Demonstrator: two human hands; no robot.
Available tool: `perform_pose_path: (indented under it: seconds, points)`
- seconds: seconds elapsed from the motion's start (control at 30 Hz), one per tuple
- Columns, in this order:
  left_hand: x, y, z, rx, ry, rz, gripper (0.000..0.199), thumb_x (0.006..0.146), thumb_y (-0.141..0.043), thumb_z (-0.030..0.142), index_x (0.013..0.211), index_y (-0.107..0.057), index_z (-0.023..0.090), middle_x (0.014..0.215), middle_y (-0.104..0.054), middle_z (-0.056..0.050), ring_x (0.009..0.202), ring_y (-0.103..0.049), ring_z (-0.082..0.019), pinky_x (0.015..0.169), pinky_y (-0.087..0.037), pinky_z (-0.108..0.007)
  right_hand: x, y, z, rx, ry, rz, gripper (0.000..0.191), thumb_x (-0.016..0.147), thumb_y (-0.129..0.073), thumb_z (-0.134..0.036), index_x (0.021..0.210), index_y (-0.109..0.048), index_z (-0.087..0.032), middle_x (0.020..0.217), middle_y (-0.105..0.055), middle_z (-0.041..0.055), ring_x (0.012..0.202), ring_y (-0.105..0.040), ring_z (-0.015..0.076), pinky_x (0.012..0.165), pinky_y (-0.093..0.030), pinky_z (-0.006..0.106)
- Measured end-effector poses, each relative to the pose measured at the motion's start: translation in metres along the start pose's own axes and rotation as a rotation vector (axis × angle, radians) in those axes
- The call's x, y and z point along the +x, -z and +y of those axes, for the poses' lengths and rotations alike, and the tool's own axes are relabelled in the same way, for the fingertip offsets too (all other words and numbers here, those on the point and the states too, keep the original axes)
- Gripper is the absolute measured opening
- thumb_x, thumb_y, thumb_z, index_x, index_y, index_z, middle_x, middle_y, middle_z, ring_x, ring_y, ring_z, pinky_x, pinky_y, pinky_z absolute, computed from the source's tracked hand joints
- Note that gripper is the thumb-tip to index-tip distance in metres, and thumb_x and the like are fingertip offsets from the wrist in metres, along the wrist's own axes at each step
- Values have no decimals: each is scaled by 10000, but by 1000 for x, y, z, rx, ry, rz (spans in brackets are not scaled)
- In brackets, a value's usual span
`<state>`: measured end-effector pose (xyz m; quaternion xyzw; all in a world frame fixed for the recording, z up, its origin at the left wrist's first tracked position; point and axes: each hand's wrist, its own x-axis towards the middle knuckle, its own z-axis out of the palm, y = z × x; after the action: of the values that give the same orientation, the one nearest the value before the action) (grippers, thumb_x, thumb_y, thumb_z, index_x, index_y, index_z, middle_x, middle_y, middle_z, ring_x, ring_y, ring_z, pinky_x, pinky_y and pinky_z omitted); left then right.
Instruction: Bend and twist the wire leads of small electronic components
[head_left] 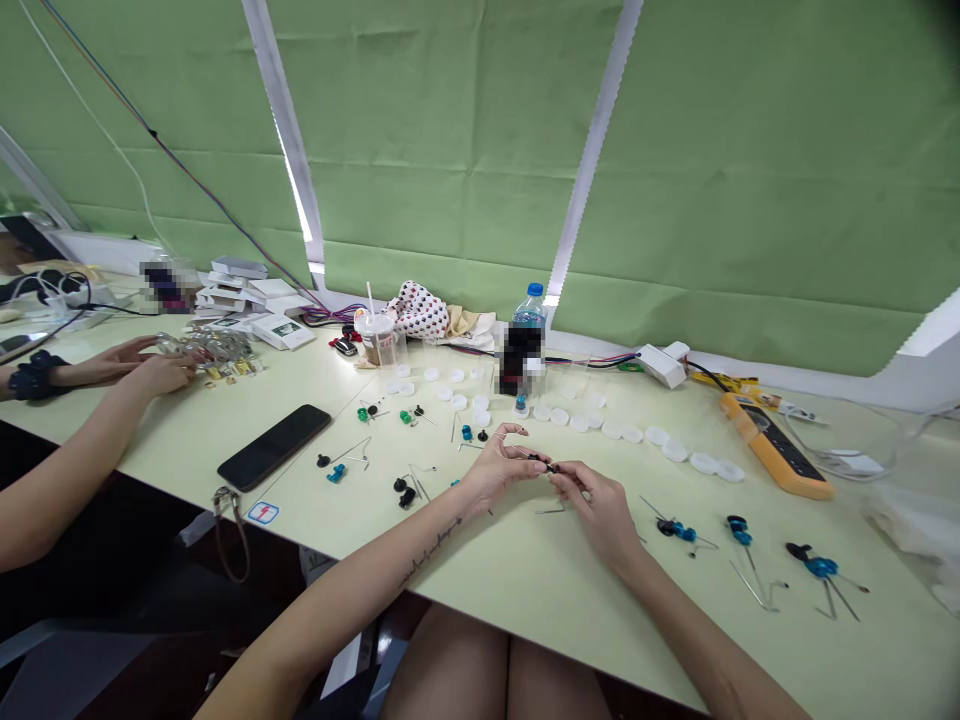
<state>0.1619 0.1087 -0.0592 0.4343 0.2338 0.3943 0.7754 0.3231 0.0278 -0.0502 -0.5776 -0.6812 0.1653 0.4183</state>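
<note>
Black part, pinched in both hands over a pale table

Clock read about the black part [553,468]; 12 faces the curtain [465,130].

Co-worker's hands [166,373]: between 9 and 10, at the left edge of a heap of clear packets [225,350].
Boxes [282,331]: white, piled, 10 o'clock.
Phone [274,447]: screen dark, lying flat, 9 o'clock.
Blue part [337,474]: 9 o'clock, a black knob [323,461] just beside it, bent rods near.
Green parts [362,414]: two, between 9 and 10.
Cup [377,345]: lidded, straw in, upright, 10 o'clock.
Caps [459,401]: white, many, strung in an arc from 10 round to 3.
Cloth [420,310]: dotted, crumpled, between 10 and 11.
Left hand [499,472]: 9 o'clock, thumb and fingers gripping the black part.
Bottle [534,306]: blue-topped, standing, 12 o'clock.
Rod [551,512]: thin, bent, on the table at 6.
Right hand [600,502]: 4 o'clock, fingertips closed on the same part.
Blue pieces [684,532]: three sets, with rods, between 3 and 4.
Meter [780,447]: orange-edged, flat, 3 o'clock.
</note>
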Motion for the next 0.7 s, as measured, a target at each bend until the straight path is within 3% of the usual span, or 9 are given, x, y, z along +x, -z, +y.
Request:
perform_pose_path:
  seconds: [0.7]
  points:
    - [-1,1,0,26,-36,-18,550,591,-803,185,1034,-476,200,868,-693,-89,738,-647,-148,774,-474,-319,1,-1,1,-20,6,-15,294,886,-426,-457,902,-586,-210,770,-671,36,628,-616,165,585,-506,268]
